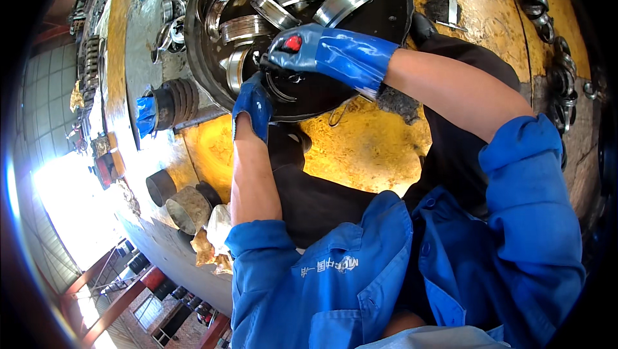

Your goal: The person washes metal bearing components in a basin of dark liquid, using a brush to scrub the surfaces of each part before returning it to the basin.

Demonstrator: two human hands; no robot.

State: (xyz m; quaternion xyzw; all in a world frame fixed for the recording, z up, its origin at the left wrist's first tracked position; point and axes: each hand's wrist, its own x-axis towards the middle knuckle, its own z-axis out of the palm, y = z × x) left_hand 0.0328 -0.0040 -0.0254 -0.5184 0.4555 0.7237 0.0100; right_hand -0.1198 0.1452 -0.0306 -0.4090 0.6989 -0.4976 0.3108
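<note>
Both of my hands wear wet blue rubber gloves and meet over a round black basin (402,1) of dark liquid. Low in the basin, my left hand (255,101) closes on the edge of a metal ring (281,90) half sunk in the liquid; its fingertips are partly hidden. Right above it, my right hand (293,52) is curled shut, with a red spot at its knuckles. What it grips is hidden. Beside my left hand stands another metal ring (236,71). Several shiny metal rings lie farther in, among them a wide ring (343,3) and a grooved ring (244,29).
A stack of dark rings (179,102) with blue plastic stands left of the basin. Nearer lie a dark cylinder (161,187) and a rusty cylinder (188,210). Rows of rings (563,75) line the far right. On the yellow floor, a black pad (444,9) lies beside the basin.
</note>
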